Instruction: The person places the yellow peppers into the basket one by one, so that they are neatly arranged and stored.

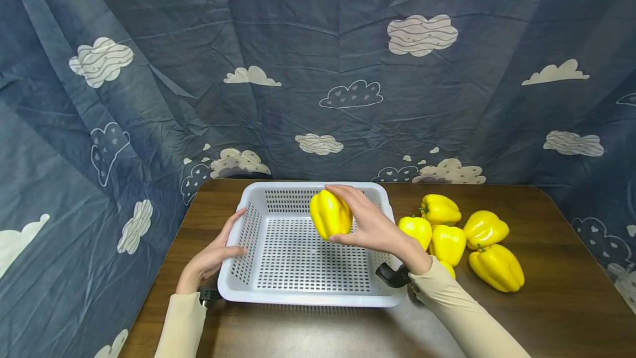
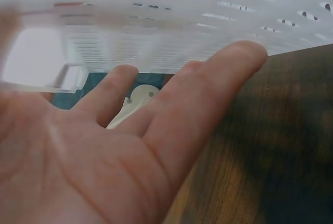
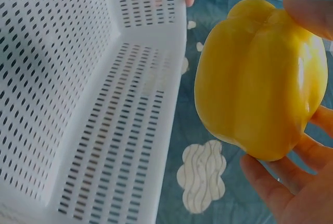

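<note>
Right now the right hand (image 1: 372, 225) is gripping a yellow bell pepper (image 1: 330, 214) between curled fingers (image 3: 312, 8) and thumb, holding it in the air above the white perforated basket (image 1: 238, 286), clear of the mesh floor. The left hand (image 1: 211, 256) is resting with straight, relaxed fingers (image 2: 208, 104) against the basket's left outer wall, holding nothing. Just right of the basket, five more yellow peppers (image 1: 467, 239) are lying clustered on the brown wooden surface (image 1: 561, 291). Behind everything, a blue cloud-print cloth (image 1: 318, 70) is hanging as a backdrop.
</note>
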A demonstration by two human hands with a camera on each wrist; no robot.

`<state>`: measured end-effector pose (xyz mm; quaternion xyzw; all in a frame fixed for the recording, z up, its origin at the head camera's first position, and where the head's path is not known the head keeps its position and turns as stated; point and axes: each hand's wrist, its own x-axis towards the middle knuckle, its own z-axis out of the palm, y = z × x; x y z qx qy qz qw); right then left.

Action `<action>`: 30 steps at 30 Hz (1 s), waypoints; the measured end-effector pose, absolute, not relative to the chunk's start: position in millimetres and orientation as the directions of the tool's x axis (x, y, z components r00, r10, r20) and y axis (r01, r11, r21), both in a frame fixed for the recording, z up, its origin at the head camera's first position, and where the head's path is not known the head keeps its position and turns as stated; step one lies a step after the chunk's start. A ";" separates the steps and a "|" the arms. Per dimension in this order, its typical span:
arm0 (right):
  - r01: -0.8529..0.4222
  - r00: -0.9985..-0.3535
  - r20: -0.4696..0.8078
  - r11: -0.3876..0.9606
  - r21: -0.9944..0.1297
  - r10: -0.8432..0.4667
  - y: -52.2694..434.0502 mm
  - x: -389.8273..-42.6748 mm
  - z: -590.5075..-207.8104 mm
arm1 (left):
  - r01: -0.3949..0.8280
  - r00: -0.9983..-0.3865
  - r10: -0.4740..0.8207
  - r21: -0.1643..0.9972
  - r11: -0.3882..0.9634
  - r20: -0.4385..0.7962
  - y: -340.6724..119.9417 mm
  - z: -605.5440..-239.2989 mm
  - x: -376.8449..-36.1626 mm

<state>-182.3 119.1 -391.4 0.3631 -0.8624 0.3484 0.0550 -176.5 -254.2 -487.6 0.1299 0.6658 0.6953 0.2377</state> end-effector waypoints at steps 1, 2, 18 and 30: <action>-0.669 -0.727 0.352 0.490 -0.559 -0.590 116.7 -183.4 -391.6 | -0.159 -0.854 0.503 0.987 0.001 -0.138 -254.1 -487.6 -176.6; -0.668 -0.726 0.351 0.488 -0.561 -0.591 114.5 -184.4 -392.0 | -0.160 -0.854 0.501 0.987 0.002 -0.139 -254.1 -487.5 -176.6; -0.669 -0.719 0.340 0.471 -0.575 -0.606 81.2 -195.8 -402.2 | -0.158 -0.867 0.477 0.987 0.009 -0.143 -254.8 -489.6 -176.3; -0.650 -0.730 0.348 0.441 -0.619 -0.588 58.8 -204.2 -417.4 | -0.158 -0.870 0.473 0.987 0.004 -0.141 -253.5 -488.5 -175.2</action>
